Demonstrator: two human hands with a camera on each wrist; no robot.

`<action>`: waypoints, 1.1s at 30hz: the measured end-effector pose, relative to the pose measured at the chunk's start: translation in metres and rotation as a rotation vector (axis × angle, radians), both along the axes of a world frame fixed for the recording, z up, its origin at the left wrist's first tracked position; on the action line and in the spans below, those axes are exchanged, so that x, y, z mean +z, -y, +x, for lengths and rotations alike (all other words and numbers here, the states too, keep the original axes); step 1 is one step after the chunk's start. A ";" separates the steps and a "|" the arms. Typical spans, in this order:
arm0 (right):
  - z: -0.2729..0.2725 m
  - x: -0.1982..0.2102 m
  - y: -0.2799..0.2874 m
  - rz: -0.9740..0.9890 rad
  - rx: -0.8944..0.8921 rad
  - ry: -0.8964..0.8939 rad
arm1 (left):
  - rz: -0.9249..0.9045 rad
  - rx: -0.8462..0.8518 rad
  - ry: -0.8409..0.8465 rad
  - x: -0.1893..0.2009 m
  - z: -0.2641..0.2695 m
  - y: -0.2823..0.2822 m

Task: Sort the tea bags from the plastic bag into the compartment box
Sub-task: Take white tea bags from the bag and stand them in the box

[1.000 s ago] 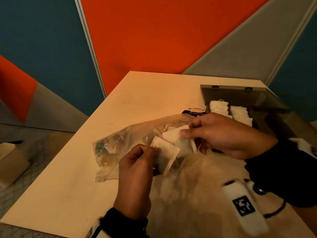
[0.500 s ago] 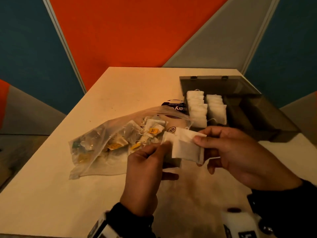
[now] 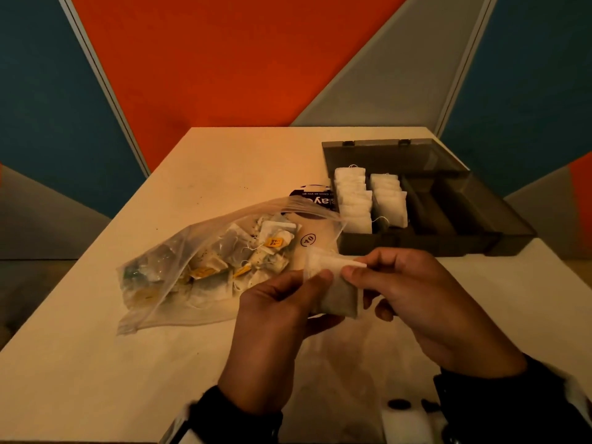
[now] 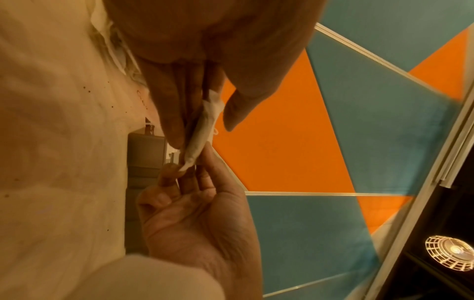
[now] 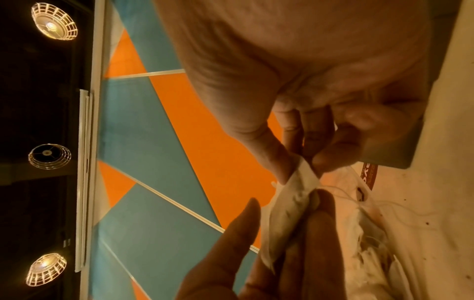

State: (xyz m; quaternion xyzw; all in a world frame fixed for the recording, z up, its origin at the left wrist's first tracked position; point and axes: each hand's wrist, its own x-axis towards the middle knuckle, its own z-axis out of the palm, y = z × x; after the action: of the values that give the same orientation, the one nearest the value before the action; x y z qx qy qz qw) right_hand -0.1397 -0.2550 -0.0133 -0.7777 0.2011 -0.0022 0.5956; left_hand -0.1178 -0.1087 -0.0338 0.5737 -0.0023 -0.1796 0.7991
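Orange, blue and grey panels back a pale table [image 3: 96,363]. Near its front edge, the left hand [image 3: 272,318] and right hand [image 3: 426,302] each pinch a tea bag [image 3: 336,290] from opposite sides, off the table. At left lies the bag [image 3: 179,277] of tea bags; at far right the box [image 3: 448,213] holds two white rows in its left compartments.

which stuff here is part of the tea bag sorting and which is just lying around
Part of the job:
- tea bag, pinched between left hand and right hand
- plastic bag with more tea bags
- box, two compartments filled with white bags

Just lying about:
- black-labelled item behind the plastic bag, partly hidden
- table
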 end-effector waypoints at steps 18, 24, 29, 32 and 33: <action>0.000 0.023 0.007 -0.534 0.311 0.084 | 0.109 -0.105 0.051 -0.001 0.000 -0.005; 0.002 0.035 0.012 -0.706 0.420 0.079 | 0.210 -0.139 0.104 0.001 -0.002 -0.002; 0.014 0.065 0.039 -0.748 0.367 0.085 | 0.243 -0.030 0.098 0.003 0.003 -0.008; 0.032 0.087 0.068 -0.798 0.247 0.153 | 0.252 0.046 0.082 0.004 0.009 -0.012; 0.039 0.094 0.077 -0.799 0.208 0.165 | 0.248 0.069 0.080 0.005 0.011 -0.012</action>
State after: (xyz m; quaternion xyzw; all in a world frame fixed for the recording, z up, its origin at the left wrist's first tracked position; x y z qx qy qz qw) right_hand -0.1003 -0.3324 0.0804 -0.9609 0.0565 -0.0824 0.2584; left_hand -0.1068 -0.0963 -0.0290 0.6745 0.0079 -0.1277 0.7271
